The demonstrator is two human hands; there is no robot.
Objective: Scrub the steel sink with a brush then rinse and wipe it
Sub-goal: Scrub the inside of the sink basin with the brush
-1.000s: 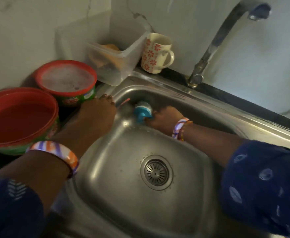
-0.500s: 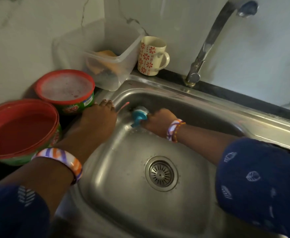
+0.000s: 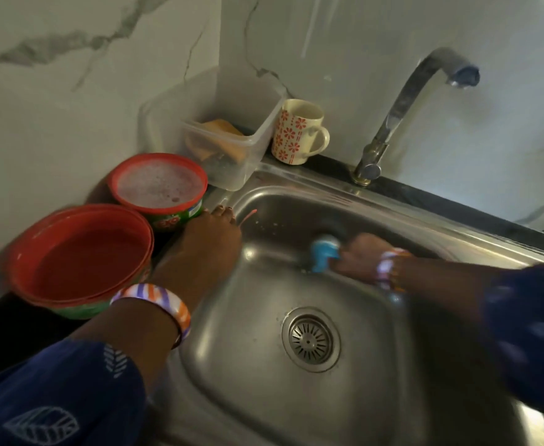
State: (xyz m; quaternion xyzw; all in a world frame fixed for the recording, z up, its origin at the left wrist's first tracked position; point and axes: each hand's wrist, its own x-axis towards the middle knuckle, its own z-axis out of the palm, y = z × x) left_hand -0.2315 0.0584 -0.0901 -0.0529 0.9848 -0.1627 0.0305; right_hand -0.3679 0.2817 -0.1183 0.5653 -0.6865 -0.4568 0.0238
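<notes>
The steel sink (image 3: 264, 397) fills the lower middle of the head view, with its round drain strainer (image 3: 310, 339) in the basin floor. My right hand (image 3: 360, 255) is shut on a blue-handled brush (image 3: 323, 252), whose dark bristles press against the basin's back wall; both are motion-blurred. My left hand (image 3: 206, 243) lies palm down on the sink's left rim. A thin pink stick (image 3: 248, 217) pokes out beside its fingers, and I cannot tell whether the hand holds it.
A curved steel tap (image 3: 393, 123) stands behind the sink at the right, with no water running. A floral mug (image 3: 296, 133) and a clear plastic box (image 3: 232, 146) with sponges sit at the back. Two red tubs (image 3: 159, 185) (image 3: 80, 259) stand left of the sink.
My right hand has swept the brush to the right along the basin's back wall. My left hand has stayed on the rim. The view has tilted up a little.
</notes>
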